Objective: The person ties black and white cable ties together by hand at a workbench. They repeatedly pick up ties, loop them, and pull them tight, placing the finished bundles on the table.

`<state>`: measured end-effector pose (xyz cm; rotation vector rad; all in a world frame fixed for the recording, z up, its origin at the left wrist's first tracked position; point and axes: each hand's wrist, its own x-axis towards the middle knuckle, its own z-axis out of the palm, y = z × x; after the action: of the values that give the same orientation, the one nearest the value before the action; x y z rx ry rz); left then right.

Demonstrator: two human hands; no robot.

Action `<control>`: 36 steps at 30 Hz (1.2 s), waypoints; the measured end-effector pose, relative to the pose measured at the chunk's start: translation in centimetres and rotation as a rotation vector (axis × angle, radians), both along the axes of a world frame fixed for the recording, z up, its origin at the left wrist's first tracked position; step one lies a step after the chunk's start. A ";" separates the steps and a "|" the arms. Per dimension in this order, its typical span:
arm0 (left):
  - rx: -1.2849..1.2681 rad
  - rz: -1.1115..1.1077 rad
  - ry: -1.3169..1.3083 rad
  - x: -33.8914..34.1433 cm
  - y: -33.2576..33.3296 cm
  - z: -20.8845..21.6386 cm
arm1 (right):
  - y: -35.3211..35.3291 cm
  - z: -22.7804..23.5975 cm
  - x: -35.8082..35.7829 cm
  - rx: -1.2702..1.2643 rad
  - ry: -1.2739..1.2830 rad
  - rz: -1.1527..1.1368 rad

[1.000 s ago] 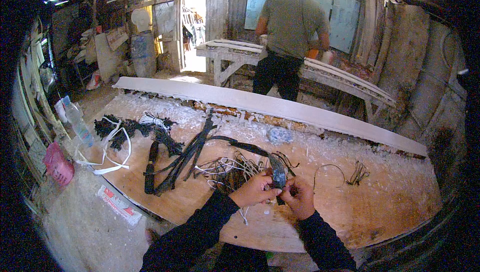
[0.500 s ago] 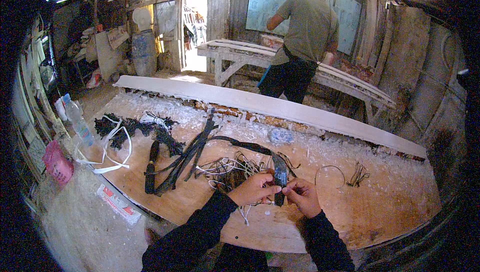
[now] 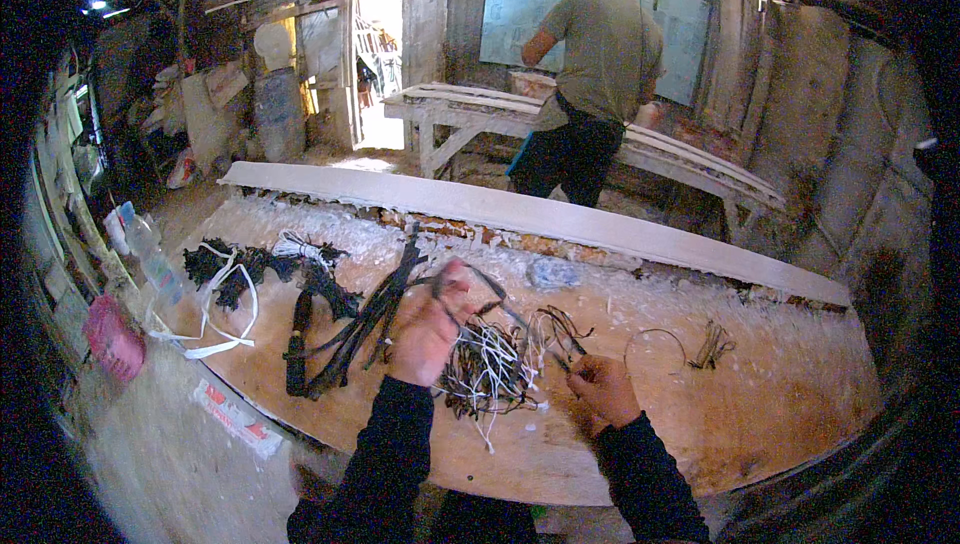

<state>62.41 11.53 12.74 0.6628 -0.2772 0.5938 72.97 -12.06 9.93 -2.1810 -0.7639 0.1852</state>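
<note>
A long black strip stretches between my two hands in a bent loop. My right hand pinches its lower end, thumb against fingers. At the far end of the loop is my left hand, raised and smeared by motion; the strip runs into its fingers, whose exact grip is blurred. Just below the strip, between the hands, lies a tangled bundle of black and white cords. More flat black strips lie left of my left hand, beside a black-handled tool whose kind I cannot make out.
A wooden board carries all this, with a raised white ledge behind. Dark frayed bundles, a white strap and a crumpled clear plastic piece lie on it. Thin cords sit right. Another person stands at a bench.
My left hand has moved up and left, away from my right hand, drawing the black strip into a loop. My right hand has shifted slightly right. The cord bundle is more exposed.
</note>
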 end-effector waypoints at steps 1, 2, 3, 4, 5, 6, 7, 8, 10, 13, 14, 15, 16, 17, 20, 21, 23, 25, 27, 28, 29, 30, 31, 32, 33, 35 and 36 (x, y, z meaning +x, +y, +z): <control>-0.068 0.081 -0.035 -0.3 0.7 0.2 | -0.2 0.2 0.1 0.047 -0.089 0.013; -0.101 0.150 -0.109 -0.6 1.2 0.3 | -0.6 0.5 0.2 0.036 -0.141 -0.028; -0.116 0.220 -0.092 -0.8 1.7 0.4 | -0.8 0.7 0.3 0.064 -0.240 -0.016; -0.095 0.278 -0.114 -1.0 2.2 0.4 | -0.9 0.8 0.6 -0.019 -0.182 -0.083; -0.054 0.348 -0.144 -1.1 2.6 0.4 | -1.0 1.0 1.1 -0.062 -0.171 -0.098; -0.062 0.414 -0.098 -1.2 2.9 0.3 | -1.1 1.0 1.5 -0.110 -0.156 -0.126; -0.078 0.440 -0.092 -1.3 3.2 0.1 | -1.3 0.9 1.9 -0.133 -0.211 -0.131; -0.078 0.485 -0.087 -1.3 3.4 -0.1 | -1.5 0.8 2.3 -0.160 -0.261 -0.148; -0.042 0.536 -0.127 -1.3 4.2 -0.8 | -2.0 0.4 3.1 -0.216 -0.337 -0.187; -0.136 0.586 -0.072 -1.6 5.5 -2.0 | -2.9 0.0 4.2 -0.283 -0.393 -0.246; -0.078 0.701 0.030 -1.7 5.8 -2.5 | -3.2 0.0 4.5 -0.292 -0.399 -0.260; 0.111 0.876 0.173 -1.7 6.2 -2.8 | -3.5 0.0 4.8 -0.318 -0.393 -0.282; 0.290 1.053 0.347 -1.9 6.6 -2.9 | -3.7 0.0 5.0 -0.306 -0.365 -0.277; 0.370 1.156 0.443 -1.9 6.9 -3.0 | -3.9 0.1 5.1 -0.311 -0.325 -0.281; 0.368 1.310 0.510 -2.5 7.2 -2.6 | -4.1 0.4 5.2 -0.357 -0.317 -0.302; 0.399 1.337 0.620 -2.7 7.1 -2.3 | -4.1 0.5 5.1 -0.377 -0.333 -0.311; 0.377 1.359 0.631 -3.3 6.7 -1.5 | -4.3 1.0 5.1 -0.415 -0.253 -0.289; 0.408 1.419 0.578 -3.5 6.3 -0.6 | -4.4 1.3 5.0 -0.436 -0.209 -0.282; 0.371 1.399 0.466 -3.4 5.7 -0.1 | -4.4 1.4 4.9 -0.440 -0.204 -0.295; 0.342 1.345 0.404 -3.3 5.3 -0.1 | -4.4 1.3 4.9 -0.455 -0.234 -0.282; 0.367 1.311 0.268 -3.2 5.2 -0.1 | -4.4 1.2 4.9 -0.470 -0.263 -0.269; 0.284 1.305 0.346 -3.2 5.3 -0.1 | -4.5 1.1 4.9 -0.509 -0.280 -0.261; 0.255 1.319 0.348 -3.2 5.6 -0.2 | -4.6 1.0 5.0 -0.493 -0.281 -0.276; 0.196 1.323 0.391 -3.3 5.8 -0.4 | -4.8 0.9 5.2 -0.499 -0.270 -0.297; 0.254 1.372 0.397 -3.5 6.0 -0.6 | -5.0 0.9 5.3 -0.506 -0.260 -0.318; 0.301 1.473 0.528 -3.8 6.3 -1.1 | -5.5 1.0 5.7 -0.525 -0.296 -0.336; 0.289 1.416 0.434 -3.8 6.4 -1.2 | -5.7 1.1 5.9 -0.534 -0.314 -0.344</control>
<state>58.56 17.95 11.52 1.2170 0.6092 1.7352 78.86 -17.73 11.02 -2.8572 -0.5278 -0.1535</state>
